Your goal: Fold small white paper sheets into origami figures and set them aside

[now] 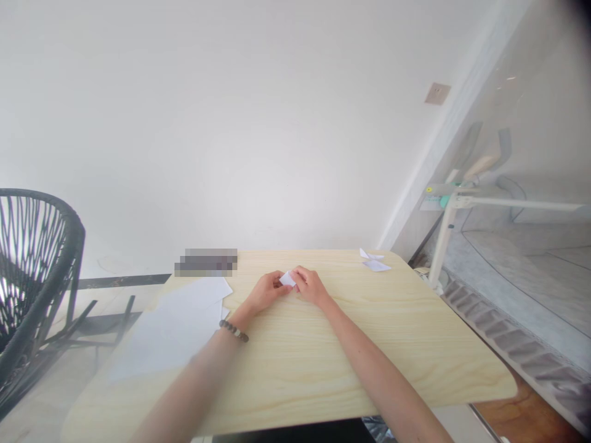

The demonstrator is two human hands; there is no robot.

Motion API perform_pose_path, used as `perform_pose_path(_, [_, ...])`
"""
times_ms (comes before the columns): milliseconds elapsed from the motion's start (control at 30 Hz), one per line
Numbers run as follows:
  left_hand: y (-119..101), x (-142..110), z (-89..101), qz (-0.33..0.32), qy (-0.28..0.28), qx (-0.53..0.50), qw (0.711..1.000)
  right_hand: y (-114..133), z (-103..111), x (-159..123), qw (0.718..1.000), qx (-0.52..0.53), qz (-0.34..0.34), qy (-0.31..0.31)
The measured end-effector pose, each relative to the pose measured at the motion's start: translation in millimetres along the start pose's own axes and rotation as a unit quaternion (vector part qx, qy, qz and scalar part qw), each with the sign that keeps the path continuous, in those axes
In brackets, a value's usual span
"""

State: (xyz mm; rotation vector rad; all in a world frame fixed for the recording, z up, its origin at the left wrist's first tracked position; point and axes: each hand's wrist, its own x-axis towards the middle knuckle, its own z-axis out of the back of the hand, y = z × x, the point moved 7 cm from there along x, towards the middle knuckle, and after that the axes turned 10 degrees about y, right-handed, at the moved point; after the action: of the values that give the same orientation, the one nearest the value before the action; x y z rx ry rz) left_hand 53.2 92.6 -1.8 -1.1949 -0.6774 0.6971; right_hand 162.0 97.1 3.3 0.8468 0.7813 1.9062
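Note:
Both of my hands meet over the middle of a pale wooden table (323,363). My left hand (265,290) and my right hand (311,286) pinch a small folded piece of white paper (287,279) between their fingertips, holding it just above the tabletop. A bead bracelet (233,331) sits on my left wrist.
Several white sheets of paper (175,326) lie on the table's left side. Small folded paper pieces (375,261) rest near the far right corner. A dark blurred object (206,261) lies at the far edge. A black wicker chair (32,277) stands left; a glass wall is right.

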Motion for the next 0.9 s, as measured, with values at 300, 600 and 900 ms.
perform_pose_path(300, [-3.2,-1.1,0.9,-0.017,-0.001,0.001,1.000,0.7,-1.7,-0.5,0.998,0.059,-0.002,0.011])
perform_pose_path(600, [0.4,-0.9,2.5,-0.015,0.031,0.012,0.999,1.0,-4.0,-0.8,0.999,0.016,0.016,0.037])
perform_pose_path(900, [-0.7,0.9,2.6,-0.014,-0.001,-0.026,1.000,0.5,3.4,-2.5,0.999,0.006,0.030,-0.030])
